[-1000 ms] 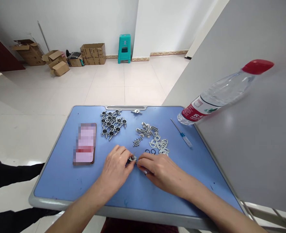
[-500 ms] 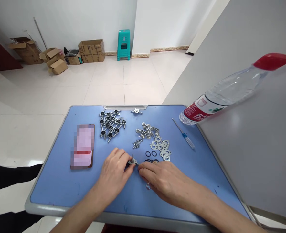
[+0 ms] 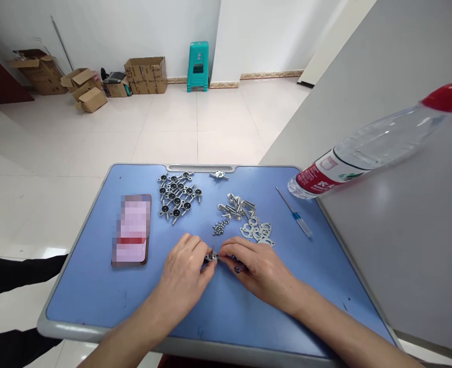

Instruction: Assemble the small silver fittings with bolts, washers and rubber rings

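Observation:
Near the front middle of the table, my left hand (image 3: 187, 263) pinches a small metal flanged fitting (image 3: 211, 256) between thumb and forefinger. A thin pin stands up from the fitting's middle. My right hand (image 3: 262, 268) is closed, its fingertips together at the fitting's right end; what they grip is hidden. Some small shiny thing (image 3: 238, 269) shows below the right fingers, too unclear to name. Behind the hands lie a heap of tiny metal screws or studs (image 3: 220, 227), flat metal flange plates (image 3: 257, 232) and loose metal stems (image 3: 235, 206).
Several fittings with black discs (image 3: 176, 200) lie at the back left, beside a phone (image 3: 134, 230). One lone fitting (image 3: 218, 175) sits at the back edge. To the right are a blue-handled screwdriver (image 3: 296, 217) and a tall water bottle (image 3: 340, 163) by a grey panel (image 3: 409, 230).
My right hand has rotated and shifted slightly upward, now covering the black rings that showed beside it. My left hand keeps its hold on the fitting. The camera view has shifted slightly.

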A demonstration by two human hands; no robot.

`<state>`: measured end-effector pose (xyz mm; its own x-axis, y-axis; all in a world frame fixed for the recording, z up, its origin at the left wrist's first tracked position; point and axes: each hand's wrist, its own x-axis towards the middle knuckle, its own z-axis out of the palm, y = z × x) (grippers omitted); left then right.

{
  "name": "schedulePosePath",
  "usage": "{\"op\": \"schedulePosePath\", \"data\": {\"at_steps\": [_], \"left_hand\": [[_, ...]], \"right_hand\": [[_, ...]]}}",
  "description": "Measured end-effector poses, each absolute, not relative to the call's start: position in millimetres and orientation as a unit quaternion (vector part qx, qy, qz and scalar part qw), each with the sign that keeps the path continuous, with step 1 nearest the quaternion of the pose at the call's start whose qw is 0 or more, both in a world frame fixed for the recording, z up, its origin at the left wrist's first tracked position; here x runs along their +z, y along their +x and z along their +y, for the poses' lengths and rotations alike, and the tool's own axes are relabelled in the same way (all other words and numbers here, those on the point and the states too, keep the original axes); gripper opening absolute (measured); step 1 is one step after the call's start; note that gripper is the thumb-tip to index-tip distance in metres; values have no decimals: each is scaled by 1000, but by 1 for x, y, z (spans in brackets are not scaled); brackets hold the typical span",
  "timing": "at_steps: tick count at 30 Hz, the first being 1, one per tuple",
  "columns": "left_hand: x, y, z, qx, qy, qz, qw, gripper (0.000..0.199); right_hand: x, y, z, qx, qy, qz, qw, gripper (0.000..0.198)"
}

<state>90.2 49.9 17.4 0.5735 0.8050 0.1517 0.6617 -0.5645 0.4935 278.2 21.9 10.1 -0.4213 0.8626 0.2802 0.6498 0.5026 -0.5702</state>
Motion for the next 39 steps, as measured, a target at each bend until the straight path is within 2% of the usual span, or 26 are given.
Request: {"op": "schedulePosePath", "data": {"at_steps": [12,20,32,36,39], "left_hand": [[16,90,49,179,866,422,199,13],[16,90,49,178,866,421,203,14],[16,91,49,179,869,422,188,14],[16,91,49,181,865,424,196,15],[17,90,49,178,866,422,201,15]], "right_hand": [[12,280,27,225,-463,-816,264,28],[12,278,24,143,-443,-854,233,23],[23,273,21,66,-433,-880,186,33],[24,277,20,97,-434,-876,187,37],[24,283,21,167,-453,-849,217,30]]}}
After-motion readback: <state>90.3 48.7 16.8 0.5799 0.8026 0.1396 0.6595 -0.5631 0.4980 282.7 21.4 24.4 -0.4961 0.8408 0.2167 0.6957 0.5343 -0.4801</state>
